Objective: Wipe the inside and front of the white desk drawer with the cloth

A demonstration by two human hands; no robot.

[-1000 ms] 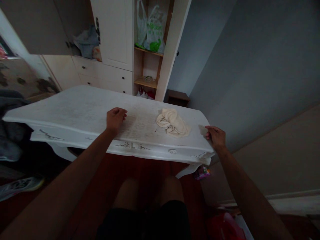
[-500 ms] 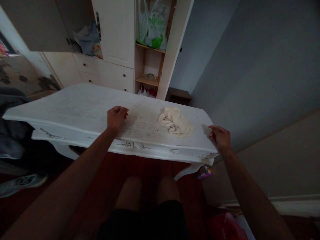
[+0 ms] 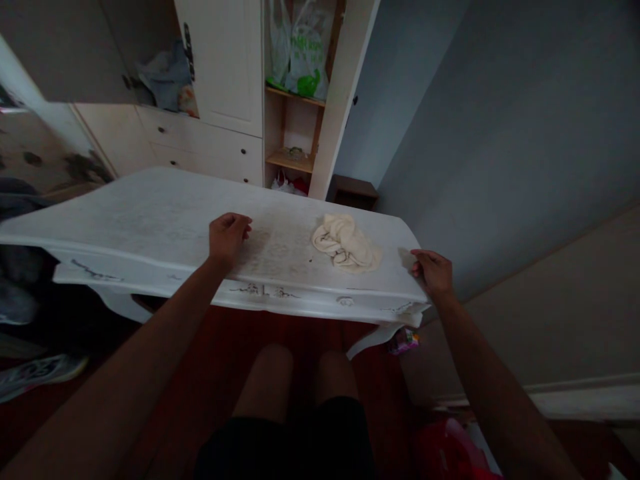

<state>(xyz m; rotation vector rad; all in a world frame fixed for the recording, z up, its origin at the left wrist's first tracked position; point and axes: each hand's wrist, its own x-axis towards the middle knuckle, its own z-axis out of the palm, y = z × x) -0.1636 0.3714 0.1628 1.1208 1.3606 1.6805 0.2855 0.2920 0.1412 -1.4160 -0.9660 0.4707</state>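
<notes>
A crumpled cream cloth lies on the right half of a white table, whose top is smudged with grey dirt. My left hand is over the table's middle, left of the cloth, its fingers curled closed with nothing visible in them. At the table's right end, my right hand has thumb and fingertips pressed together, and nothing shows between them. Both hands are apart from the cloth. Whether either one rests on the tabletop is hard to tell.
Behind the table stands a white wardrobe with doors open and plastic bags on a shelf. A grey wall runs along the right. A shoe shows at lower left, a red bag at lower right.
The view has turned slightly, so the whole scene sits a little further left. Both hands keep nearly the same pose and place over the table; the cloth has not moved on it.
</notes>
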